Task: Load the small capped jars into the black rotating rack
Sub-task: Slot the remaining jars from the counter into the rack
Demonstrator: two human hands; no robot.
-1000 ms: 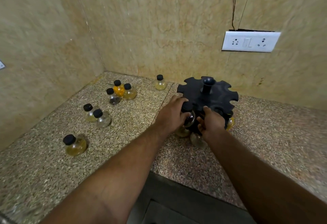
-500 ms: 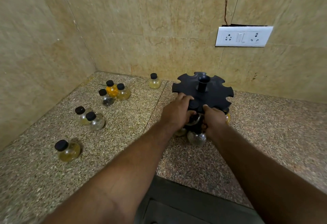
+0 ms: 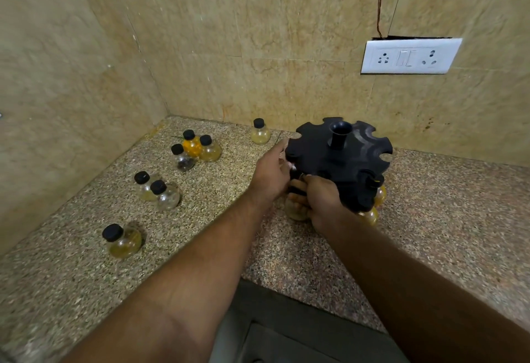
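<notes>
Fingers (image 3: 298,183) of both hands grip a jar (image 3: 296,209) beneath the rack (image 3: 338,162).

7 loose jars (image 3: 123,241), 1 rack (image 3: 338,162).

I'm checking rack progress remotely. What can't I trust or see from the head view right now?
- Near-side slots of the black rack: covered by the left hand and right hand, so no count of loaded jars.
- Jar under the right hand: mostly hidden; seated or not, unclear.
- Rack's far-side underside: hidden by its top disc.
- Fingers' grip: hidden between hands and rack.
</notes>
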